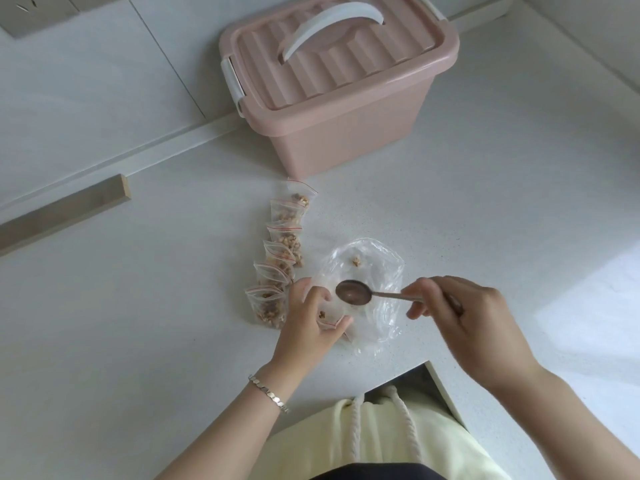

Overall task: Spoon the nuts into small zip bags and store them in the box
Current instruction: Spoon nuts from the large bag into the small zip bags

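Note:
My left hand (311, 317) holds a small zip bag (330, 318) open on the counter; a bit of nut shows inside it. My right hand (464, 313) grips the handle of a metal spoon (353, 292), whose empty bowl hovers just above the small bag's mouth. Under both lies a large clear plastic bag (377, 268) with one nut piece (356, 261) left in it. A row of several filled zip bags (280, 258) runs from my left hand toward the pink lidded box (343, 133), which stands shut with its white handle down.
The white counter (138, 306) ends in a cut-out edge (436, 372) near my body. A wooden strip (62, 213) lies at the left by the wall. Wall sockets (31, 8) sit at the top left corner.

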`<act>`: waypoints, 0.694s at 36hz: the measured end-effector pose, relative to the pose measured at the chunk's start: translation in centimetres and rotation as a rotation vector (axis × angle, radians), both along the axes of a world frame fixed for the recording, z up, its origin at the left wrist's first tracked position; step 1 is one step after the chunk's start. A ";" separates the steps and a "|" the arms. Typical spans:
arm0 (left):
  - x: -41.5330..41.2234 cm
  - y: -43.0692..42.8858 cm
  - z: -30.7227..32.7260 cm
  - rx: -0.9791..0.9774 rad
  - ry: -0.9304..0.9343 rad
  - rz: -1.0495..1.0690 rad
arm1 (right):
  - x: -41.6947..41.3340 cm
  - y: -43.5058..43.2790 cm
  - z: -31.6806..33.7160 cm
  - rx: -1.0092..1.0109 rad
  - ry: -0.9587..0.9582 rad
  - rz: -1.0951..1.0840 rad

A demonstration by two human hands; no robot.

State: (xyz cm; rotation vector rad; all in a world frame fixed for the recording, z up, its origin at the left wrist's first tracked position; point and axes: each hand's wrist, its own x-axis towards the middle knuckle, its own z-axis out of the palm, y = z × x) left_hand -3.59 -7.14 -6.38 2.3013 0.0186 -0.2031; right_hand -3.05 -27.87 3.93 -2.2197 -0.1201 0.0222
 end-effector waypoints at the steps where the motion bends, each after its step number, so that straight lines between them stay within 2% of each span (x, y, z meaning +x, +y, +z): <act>1: -0.3 0.1 0.1 -0.022 -0.002 0.020 | -0.1 -0.5 -0.1 0.041 0.014 -0.032; 4: -1.5 0.1 0.6 -0.111 0.000 0.091 | -0.8 -1.4 -0.9 0.062 0.056 -0.096; 9: -3.1 -0.8 1.8 -0.139 -0.053 0.217 | -2.6 -1.1 -2.5 0.002 0.158 -0.074; 16: -3.2 -1.9 2.3 -0.328 0.285 0.362 | -4.4 1.4 -3.6 0.028 0.183 0.085; 21: -2.0 -1.7 1.0 -0.292 0.288 0.419 | -4.5 1.3 -4.2 0.048 0.150 0.106; 25: -1.8 -1.6 0.5 -0.222 0.255 0.390 | -4.7 0.3 -5.0 0.014 0.119 -0.018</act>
